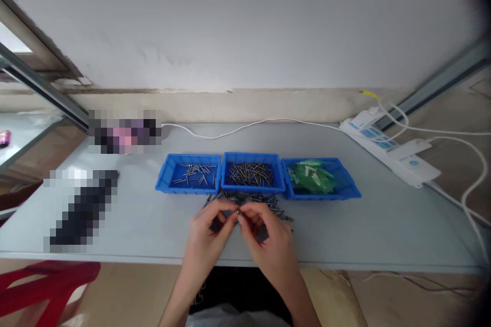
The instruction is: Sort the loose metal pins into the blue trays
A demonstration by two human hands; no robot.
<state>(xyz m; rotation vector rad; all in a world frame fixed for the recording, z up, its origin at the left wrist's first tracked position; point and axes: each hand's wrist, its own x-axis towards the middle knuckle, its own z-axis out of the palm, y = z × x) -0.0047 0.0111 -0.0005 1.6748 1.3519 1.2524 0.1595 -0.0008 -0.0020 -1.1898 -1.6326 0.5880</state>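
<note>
My left hand and my right hand meet above the table near its front edge. Between the pinched thumbs and forefingers of both hands is a small brass-coloured metal piece, mostly hidden by the fingertips. Just behind my hands lies a loose pile of thin metal rods, some with gold-coloured ends, partly covered by my fingers. Beyond it stand three blue trays in a row. Short silver pins lie scattered in the left one, and dark and gold-coloured rods fill the middle one. Green plastic packets lie in the right one.
A white power strip lies at the right with plugs and cables. A white cord runs along the back. Two pixelated items sit on the left. Below the table at left is a red stool.
</note>
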